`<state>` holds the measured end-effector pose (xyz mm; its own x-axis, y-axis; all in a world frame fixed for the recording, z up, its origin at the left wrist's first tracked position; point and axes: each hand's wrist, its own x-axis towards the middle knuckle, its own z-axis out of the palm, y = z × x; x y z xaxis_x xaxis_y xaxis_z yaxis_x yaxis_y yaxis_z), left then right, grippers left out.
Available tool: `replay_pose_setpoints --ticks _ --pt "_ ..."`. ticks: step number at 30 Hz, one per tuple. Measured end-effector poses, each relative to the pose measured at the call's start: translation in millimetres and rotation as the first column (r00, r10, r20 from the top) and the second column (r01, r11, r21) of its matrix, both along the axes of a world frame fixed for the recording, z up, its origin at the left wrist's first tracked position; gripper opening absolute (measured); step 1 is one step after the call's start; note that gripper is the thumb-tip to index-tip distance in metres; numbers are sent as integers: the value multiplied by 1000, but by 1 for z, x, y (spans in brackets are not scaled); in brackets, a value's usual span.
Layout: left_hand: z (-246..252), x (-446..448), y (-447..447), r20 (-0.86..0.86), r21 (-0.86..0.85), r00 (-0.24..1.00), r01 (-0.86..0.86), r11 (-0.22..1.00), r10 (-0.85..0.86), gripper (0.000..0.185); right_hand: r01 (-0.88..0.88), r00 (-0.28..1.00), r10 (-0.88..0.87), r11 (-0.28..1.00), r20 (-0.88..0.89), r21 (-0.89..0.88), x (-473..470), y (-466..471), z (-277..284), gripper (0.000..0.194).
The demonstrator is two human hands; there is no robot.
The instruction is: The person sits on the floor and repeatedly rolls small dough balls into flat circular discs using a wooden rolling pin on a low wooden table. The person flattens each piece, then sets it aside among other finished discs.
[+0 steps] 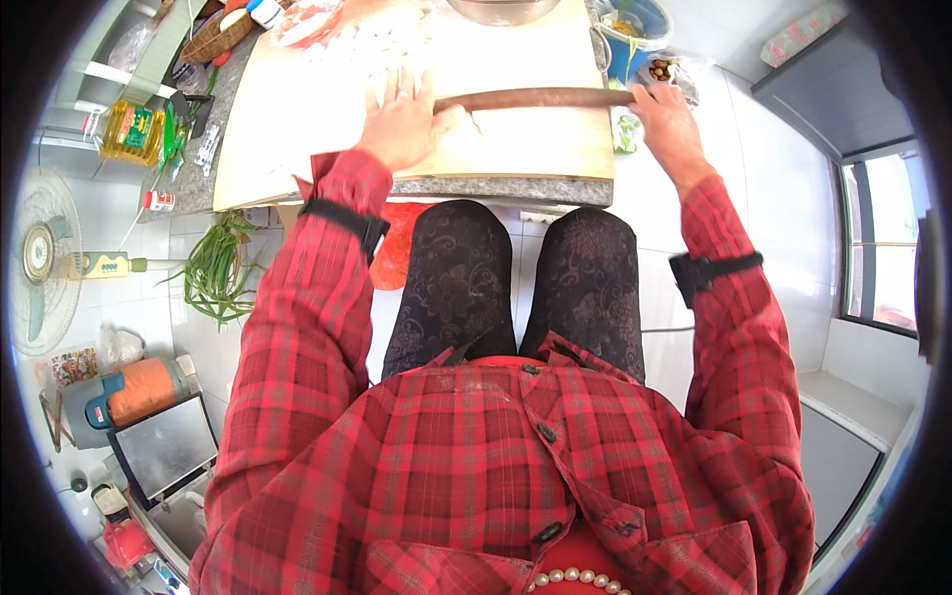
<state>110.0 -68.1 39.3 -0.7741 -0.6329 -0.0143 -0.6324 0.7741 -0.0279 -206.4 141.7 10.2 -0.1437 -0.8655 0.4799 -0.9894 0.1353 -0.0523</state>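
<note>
A long brown wooden stick, perhaps a rolling pin (543,98), lies crosswise over a pale wooden board (535,152) and looks slightly bowed. My right hand (668,123) grips its right end, just past the board's edge. Its left end meets my left hand (401,123) between thumb and index finger. That hand is palm down on the board, fingers straight and spread; whether it grips the stick is hidden. Glare washes out much of the board. Beyond my left fingers lie several small white lumps (364,44), possibly dough.
A metal bowl (506,9) and a red plastic bag (305,22) sit at the board's far side. A cooking-oil bottle (132,132) and wicker basket (216,41) stand left. A blue bucket (639,37) is at right. Long green leaves (216,271) hang beside the stone-topped table (539,190).
</note>
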Motion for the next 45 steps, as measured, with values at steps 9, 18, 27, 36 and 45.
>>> replay_pose_setpoints --ticks 9,18,27,36,45 --pt "-8 9 10 32 20 999 -28 999 27 87 -108 994 106 990 -29 -92 14 -9 -3 21" --pt "-7 14 22 13 -40 998 68 997 -67 90 -6 1000 6 1000 1 6 5 24 1 20" --pt "-1 -16 -17 -37 20 998 -43 999 44 86 -100 994 97 993 -40 -61 15 -34 -2 20" --pt "-13 32 39 -84 -64 987 132 989 -137 88 -16 1000 17 999 21 -28 15 31 2 25" --pt "3 -11 -19 -6 66 994 -110 992 110 88 -91 995 89 995 -44 -35 12 -40 6 17"
